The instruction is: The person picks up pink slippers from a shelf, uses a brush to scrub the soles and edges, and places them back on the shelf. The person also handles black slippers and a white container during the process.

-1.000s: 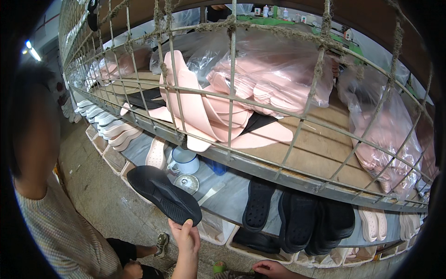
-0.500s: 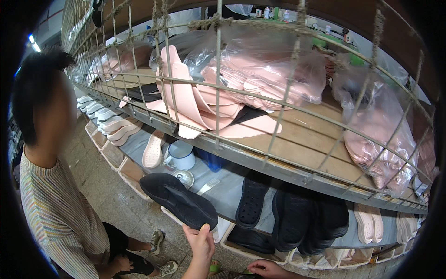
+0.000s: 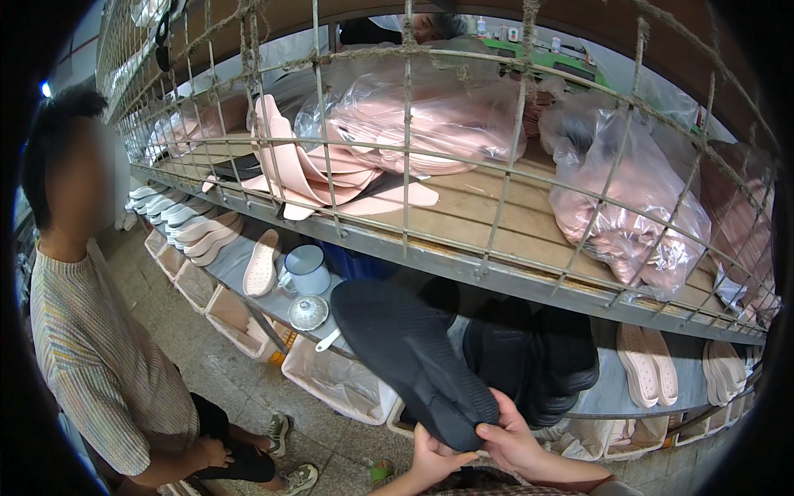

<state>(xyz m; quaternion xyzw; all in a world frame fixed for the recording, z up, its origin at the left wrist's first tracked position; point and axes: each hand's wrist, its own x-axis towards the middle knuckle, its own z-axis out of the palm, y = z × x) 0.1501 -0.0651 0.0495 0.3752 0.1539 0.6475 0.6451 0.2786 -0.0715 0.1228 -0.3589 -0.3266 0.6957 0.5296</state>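
Note:
A black shoe sole (image 3: 397,355) is held up in front of me, slanting from upper left to lower right. My left hand (image 3: 437,460) is closed on its near end from the left. On the other side of that end, my right hand (image 3: 514,436) grips the edge, its thumb pressed on the face of the sole. The fingers behind the sole are partly hidden. Beyond it, several more black soles (image 3: 533,360) stand in a row on the grey bench (image 3: 608,393), partly covered by the one I hold.
A wire-mesh shelf (image 3: 463,266) with pink cut pieces (image 3: 289,169) and bagged pieces (image 3: 633,219) overhangs the bench. An enamel mug (image 3: 307,271), a metal lid (image 3: 308,313) and pale soles (image 3: 262,263) lie below. Lined bins (image 3: 347,393) hang along the front. A person (image 3: 107,347) stands left.
The black sole has come right and nearer, and its view is larger. My right hand has risen from low down and now grips it along with my left. Another person appears behind the shelf.

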